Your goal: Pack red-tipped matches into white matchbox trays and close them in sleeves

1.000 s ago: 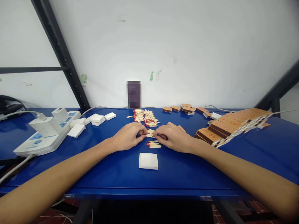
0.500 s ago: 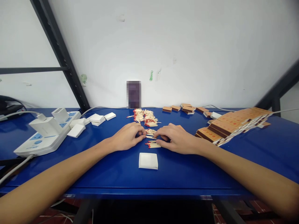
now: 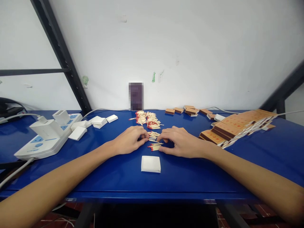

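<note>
On the blue table (image 3: 99,171), my left hand (image 3: 129,139) and my right hand (image 3: 181,141) rest close together, fingers curled, pinching a small cluster of red-tipped matches (image 3: 154,135) from both sides. A second little bundle of matches (image 3: 155,147) lies just below, touching my right fingertips. In front of the hands sits a white inner matchbox tray (image 3: 150,164). A larger heap of loose matches (image 3: 147,118) lies behind the hands near the wall.
White trays (image 3: 95,123) and a power strip with chargers (image 3: 46,133) lie at the left. Brown matchbox sleeves (image 3: 187,110) sit at the back, and a long row of filled brown matchboxes (image 3: 237,126) fans out on the right. A dark blurred object (image 3: 136,96) leans on the wall.
My right hand has slid slightly right and its fingers have shifted on the matches; the lower bundle shows more. My left hand has barely moved.
</note>
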`<action>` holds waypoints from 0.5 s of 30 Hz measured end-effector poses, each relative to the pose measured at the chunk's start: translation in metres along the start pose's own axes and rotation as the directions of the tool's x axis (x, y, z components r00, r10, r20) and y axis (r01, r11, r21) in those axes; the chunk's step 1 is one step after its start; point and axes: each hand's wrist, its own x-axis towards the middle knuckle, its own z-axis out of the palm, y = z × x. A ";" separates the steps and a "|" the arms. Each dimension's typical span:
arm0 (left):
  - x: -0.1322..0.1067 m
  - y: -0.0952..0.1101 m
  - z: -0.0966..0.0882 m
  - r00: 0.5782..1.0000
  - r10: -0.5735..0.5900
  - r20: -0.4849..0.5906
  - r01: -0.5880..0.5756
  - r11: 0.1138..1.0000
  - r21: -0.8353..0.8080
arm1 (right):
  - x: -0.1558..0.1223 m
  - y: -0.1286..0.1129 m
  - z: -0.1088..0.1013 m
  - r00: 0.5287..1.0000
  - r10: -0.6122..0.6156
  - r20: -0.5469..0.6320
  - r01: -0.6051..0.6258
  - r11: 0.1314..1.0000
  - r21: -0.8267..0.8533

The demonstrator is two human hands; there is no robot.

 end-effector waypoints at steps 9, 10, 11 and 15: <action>-0.001 -0.003 0.002 1.000 0.007 0.004 -0.007 0.999 -0.033 | 0.003 0.004 0.005 1.000 0.006 -0.020 -0.006 0.999 0.041; -0.001 -0.002 0.002 1.000 0.001 0.008 -0.001 0.999 -0.049 | 0.003 0.004 0.005 1.000 0.006 -0.016 -0.006 0.999 0.048; -0.002 -0.001 0.001 1.000 -0.003 0.013 0.004 0.998 -0.065 | 0.003 0.005 0.007 1.000 0.006 -0.014 -0.005 0.999 0.054; -0.002 0.006 -0.001 0.999 -0.016 0.036 0.020 0.994 -0.104 | 0.005 0.007 0.011 0.999 0.004 -0.034 -0.001 0.996 0.091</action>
